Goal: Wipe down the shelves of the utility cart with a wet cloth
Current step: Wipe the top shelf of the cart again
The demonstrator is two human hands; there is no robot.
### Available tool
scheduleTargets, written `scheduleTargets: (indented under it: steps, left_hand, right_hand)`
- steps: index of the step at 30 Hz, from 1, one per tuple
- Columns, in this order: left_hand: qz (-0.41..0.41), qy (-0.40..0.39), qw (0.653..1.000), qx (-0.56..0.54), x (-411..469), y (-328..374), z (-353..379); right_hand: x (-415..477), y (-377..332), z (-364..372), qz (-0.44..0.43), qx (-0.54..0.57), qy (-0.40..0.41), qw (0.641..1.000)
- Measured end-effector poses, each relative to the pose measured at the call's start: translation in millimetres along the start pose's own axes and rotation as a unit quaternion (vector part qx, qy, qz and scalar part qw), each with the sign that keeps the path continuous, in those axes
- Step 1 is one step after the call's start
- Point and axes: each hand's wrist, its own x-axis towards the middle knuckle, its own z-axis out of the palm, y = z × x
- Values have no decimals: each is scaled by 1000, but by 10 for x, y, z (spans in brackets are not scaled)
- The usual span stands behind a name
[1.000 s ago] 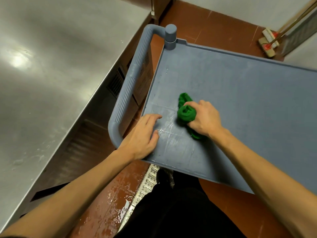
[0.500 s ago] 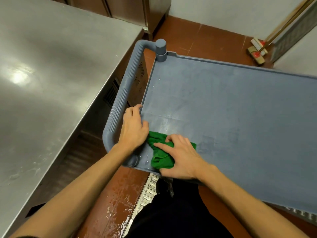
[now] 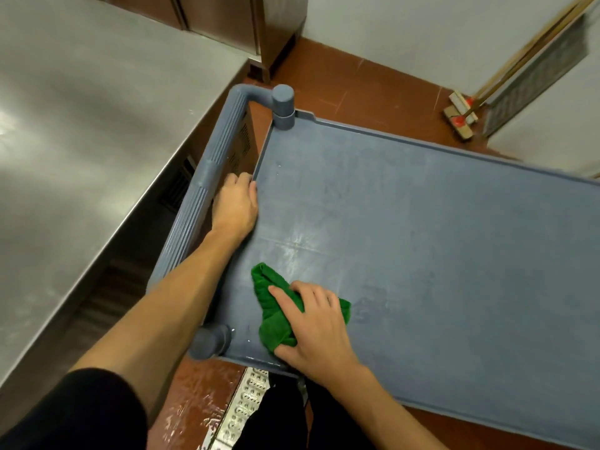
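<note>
Head view, looking down on the cart's top shelf [image 3: 422,238]: a grey-blue tray with a low raised rim. The only thing in it is a green cloth [image 3: 272,316], lying in the near left corner just inside the front rim. The cloth is bunched and folded, with one pointed end reaching toward the shelf's middle and its near end tucked under the palm. The right hand [image 3: 318,332] lies on top of it, fingers [image 3: 285,295] slightly spread and bent over the folds, thumb closing in on the near end. Pale wet streaks and a few droplets show on the shelf just beyond the cloth. The left hand [image 3: 235,206] grips the shelf's left rim, fingers curled over the edge, beside the ribbed handle [image 3: 207,177]. A steel desk [image 3: 81,141] stands to the left. Brushes [image 3: 459,116] rest on the red floor [image 3: 357,82] by the wall.
</note>
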Motion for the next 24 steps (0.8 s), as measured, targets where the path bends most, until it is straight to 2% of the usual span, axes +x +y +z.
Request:
scheduleTargets:
  steps: [4, 12, 18, 24]
  left_hand:
    - [19, 33, 997, -61, -51, -83, 83]
    - [22, 54, 995, -85, -68, -104, 120]
    - [22, 49, 993, -101, -55, -114, 117]
    - [10, 44, 991, -123, -22, -65, 82]
  right_hand:
    - [217, 112, 10, -7, -2, 20, 1000]
    - [890, 426, -82, -11, 7, 52, 999]
    - [1751, 742, -276, 46, 14, 85, 995]
    - [2656, 950, -598, 162, 44, 66, 984]
